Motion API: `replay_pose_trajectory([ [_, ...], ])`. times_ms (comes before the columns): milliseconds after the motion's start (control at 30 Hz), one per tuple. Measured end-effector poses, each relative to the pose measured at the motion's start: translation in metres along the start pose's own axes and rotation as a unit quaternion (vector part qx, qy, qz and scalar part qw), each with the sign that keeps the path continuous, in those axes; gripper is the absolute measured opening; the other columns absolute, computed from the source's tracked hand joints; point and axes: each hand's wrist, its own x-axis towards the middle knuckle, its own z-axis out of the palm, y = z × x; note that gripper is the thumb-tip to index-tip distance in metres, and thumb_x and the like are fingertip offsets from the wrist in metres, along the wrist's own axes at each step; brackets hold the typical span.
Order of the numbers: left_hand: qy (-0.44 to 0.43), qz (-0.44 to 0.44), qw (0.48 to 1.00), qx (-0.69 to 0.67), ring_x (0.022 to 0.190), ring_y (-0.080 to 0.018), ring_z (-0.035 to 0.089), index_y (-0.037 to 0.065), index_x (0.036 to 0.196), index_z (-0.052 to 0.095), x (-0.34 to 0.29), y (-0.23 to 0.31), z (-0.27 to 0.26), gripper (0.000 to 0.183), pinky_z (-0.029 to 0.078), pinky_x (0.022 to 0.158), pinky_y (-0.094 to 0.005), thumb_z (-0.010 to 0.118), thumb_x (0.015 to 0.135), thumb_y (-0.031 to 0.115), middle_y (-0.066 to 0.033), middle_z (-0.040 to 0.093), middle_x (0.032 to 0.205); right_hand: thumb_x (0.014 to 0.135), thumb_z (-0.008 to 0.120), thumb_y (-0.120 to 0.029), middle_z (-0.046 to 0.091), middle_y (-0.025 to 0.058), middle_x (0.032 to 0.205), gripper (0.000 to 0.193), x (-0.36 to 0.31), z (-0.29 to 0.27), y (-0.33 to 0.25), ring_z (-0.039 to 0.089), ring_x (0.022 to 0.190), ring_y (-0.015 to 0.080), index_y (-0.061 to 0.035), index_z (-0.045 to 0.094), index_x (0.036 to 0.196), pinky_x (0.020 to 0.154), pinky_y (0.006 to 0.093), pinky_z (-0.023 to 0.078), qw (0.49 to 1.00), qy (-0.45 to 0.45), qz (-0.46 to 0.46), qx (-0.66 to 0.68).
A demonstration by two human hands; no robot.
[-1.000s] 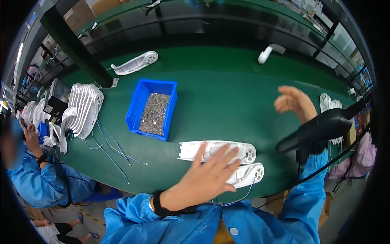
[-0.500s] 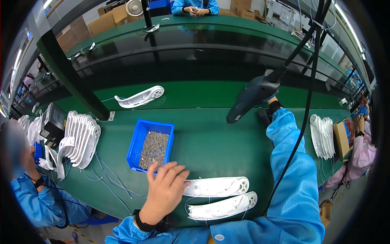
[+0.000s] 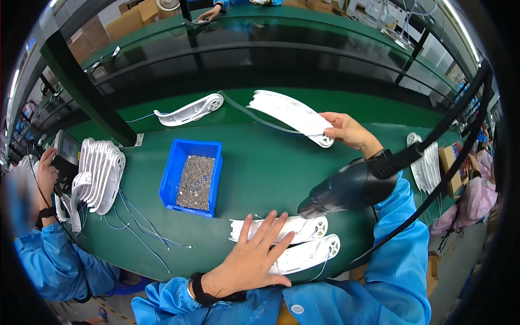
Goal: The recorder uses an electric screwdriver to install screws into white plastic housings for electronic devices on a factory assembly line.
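My right hand [image 3: 349,130] pinches the wide end of a white curved plastic shell [image 3: 290,112], raised toward the far side of the bench. A thin grey-blue cable trails from that shell. My left hand [image 3: 249,262] is open, palm down with fingers spread, over two similar shells lying near the front edge: the farther shell [image 3: 303,227] and the nearer shell [image 3: 309,253]. Whether its fingers press on them I cannot tell. Between my arms hangs a dark handheld power tool [image 3: 352,190], its tip close to the farther shell's round end.
A blue bin [image 3: 216,181] of small metal screws stands left of centre. Beyond it lies another shell [image 3: 192,111]. Stacked shells [image 3: 103,173] with loose cables are at left beside a co-worker's hand [image 3: 47,172]; more shells [image 3: 425,162] stand right. A green post [image 3: 89,92] rises at left.
My right hand has come into view from behind the tool, holding a white shell. My left hand has moved right from beside the bin, over the two shells. The tool hangs lower in the picture.
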Motion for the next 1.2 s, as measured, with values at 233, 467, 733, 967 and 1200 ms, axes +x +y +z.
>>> replay_pose_trajectory([
  [233,0.028,0.073,0.992,0.102,0.128,-0.0271,0.035,0.005,0.120,0.052,-0.008,0.014,0.007,0.067,0.022,0.103,-0.0529,0.069,0.066,0.043,-0.0108,0.040,0.137,0.081,0.063,-0.007,0.057,0.0102,0.115,0.045,-0.042,0.016,0.025,0.054,0.102,0.0135,0.0050,0.047,0.121,0.091,0.0273,0.041,0.989,-0.074,0.004,-0.129],
  [467,0.022,0.122,0.992,-0.007,0.108,-0.0193,0.051,0.005,0.106,0.060,-0.035,0.012,-0.020,0.054,0.034,0.095,-0.0414,0.073,0.062,0.032,-0.0070,0.053,0.123,0.070,0.071,-0.010,0.056,0.0117,0.102,0.034,-0.086,0.082,0.017,0.055,0.096,0.0284,-0.0035,0.059,0.101,0.084,0.0347,0.044,0.860,0.107,-0.155,-0.474],
  [733,0.131,0.056,0.979,-0.145,0.079,-0.0220,0.058,0.001,0.096,0.062,-0.071,-0.050,-0.118,0.057,0.043,0.069,-0.0310,0.082,0.048,0.024,-0.0089,0.063,0.088,0.067,0.068,-0.009,0.053,0.0159,0.087,0.034,-0.118,0.126,0.022,0.053,0.083,0.0339,0.0013,0.053,0.096,0.070,0.0397,0.044,0.845,0.186,-0.145,-0.480],
  [967,0.278,-0.055,0.814,-0.508,0.098,-0.0188,0.056,-0.006,0.115,0.044,-0.069,-0.070,-0.073,0.072,0.042,0.089,-0.0296,0.077,0.057,0.021,-0.0117,0.055,0.106,0.073,0.069,-0.043,0.060,0.0192,0.090,0.055,-0.131,0.212,0.023,0.060,0.083,0.0338,0.0036,0.058,0.101,0.073,0.0394,0.048,0.887,0.075,-0.155,-0.428],
  [1200,0.391,-0.026,0.716,-0.578,0.105,-0.0200,0.055,-0.006,0.119,0.039,-0.046,-0.047,-0.055,0.082,0.043,0.091,-0.0319,0.080,0.061,0.034,-0.0139,0.056,0.111,0.076,0.067,-0.039,0.053,0.0303,0.103,0.085,-0.076,0.271,0.042,0.056,0.094,0.0404,0.0113,0.025,0.130,0.082,0.0400,0.046,0.911,-0.087,-0.087,-0.393],
])
